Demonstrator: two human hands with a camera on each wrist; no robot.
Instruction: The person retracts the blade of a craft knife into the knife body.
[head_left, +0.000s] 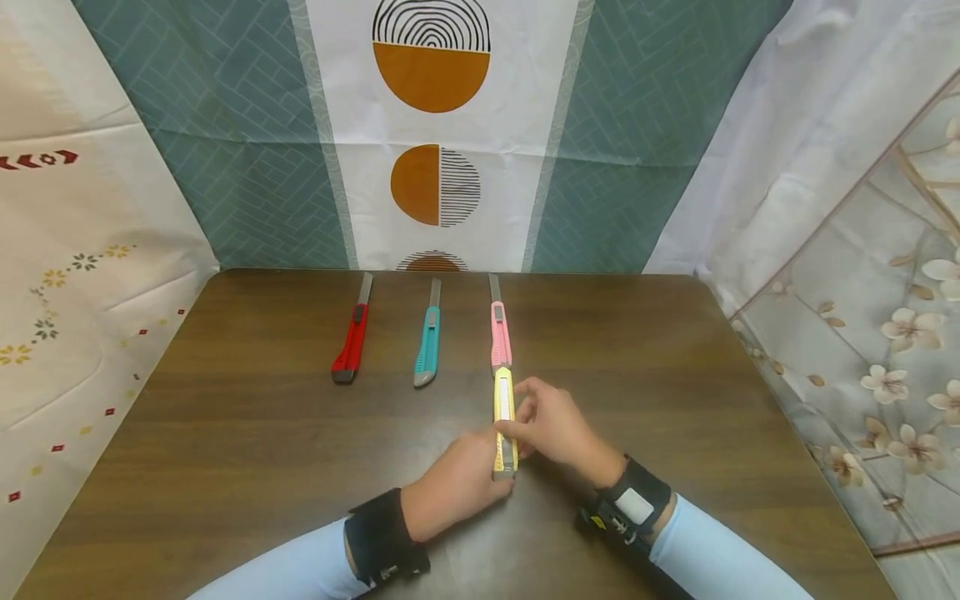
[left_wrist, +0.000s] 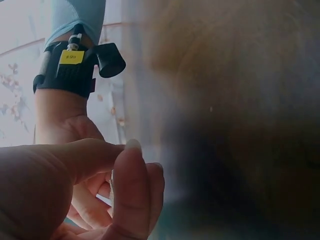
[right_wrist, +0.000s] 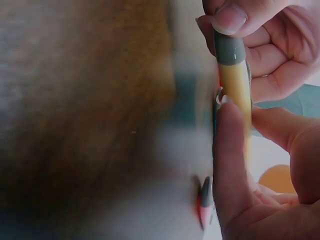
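Observation:
A yellow utility knife (head_left: 504, 397) with a grey end is held just above the table, its long side pointing away from me. My left hand (head_left: 459, 482) pinches the near grey end, which shows close up in the right wrist view as a grey cap (right_wrist: 230, 50). Along the middle of the handle, my right hand (head_left: 557, 427) grips with thumb and fingers. No extended blade shows on this knife. Beyond its far end lies a pink utility knife (head_left: 500, 333), blade out. The left wrist view mostly hides the yellow knife behind fingers.
A teal utility knife (head_left: 428, 346) and a red utility knife (head_left: 351, 343) lie left of the pink one, blades extended toward the back edge. The brown wooden table (head_left: 225, 433) meets a patterned cloth (head_left: 247, 142) behind and hanging fabric at both sides.

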